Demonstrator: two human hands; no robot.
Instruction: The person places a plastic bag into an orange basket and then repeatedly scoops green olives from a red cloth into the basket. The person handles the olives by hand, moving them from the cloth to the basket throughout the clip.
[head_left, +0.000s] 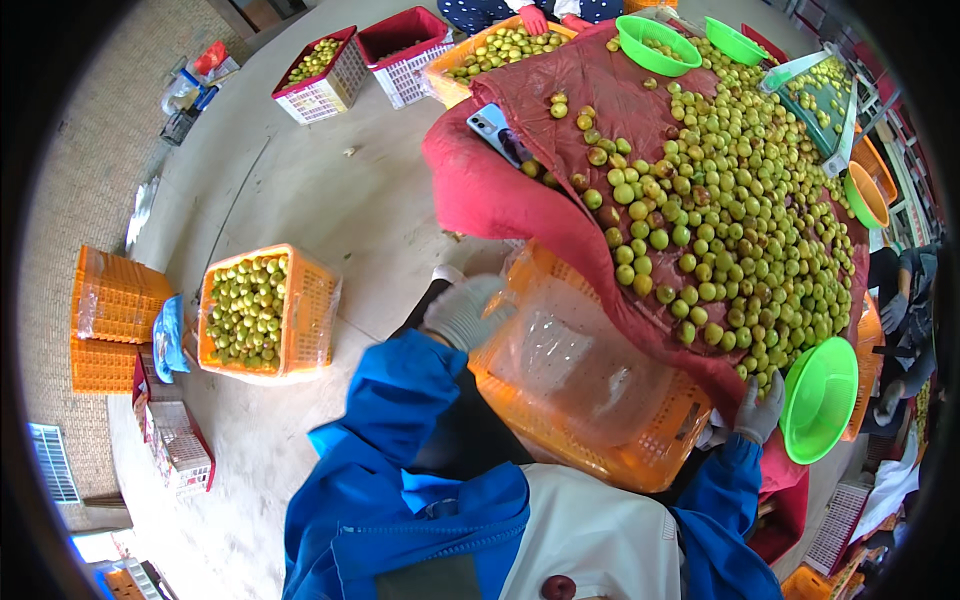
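Observation:
My left hand (466, 311), in a light knitted glove, is at the left rim of an orange plastic crate (517, 397) lined with clear perforated plastic film (570, 352). The hand is blurred, so its hold on the film cannot be told. My right hand (759, 411), gloved in grey, rests at the near edge of a heap of green and reddish jujube-like fruits (750, 247) on a dark red cloth (555, 82). Its fingertips meet the closest fruits. Just right of it stands a bright green plastic colander (817, 401). The liner looks slack over the crate.
A fruit-filled orange crate (307, 315) stands on the floor at left, near stacked orange crates (124, 300). A phone (499, 133) lies on the cloth's edge. Another person's red-gloved hand (533, 19) is over a far crate. A sorting chute (817, 112) is at upper right.

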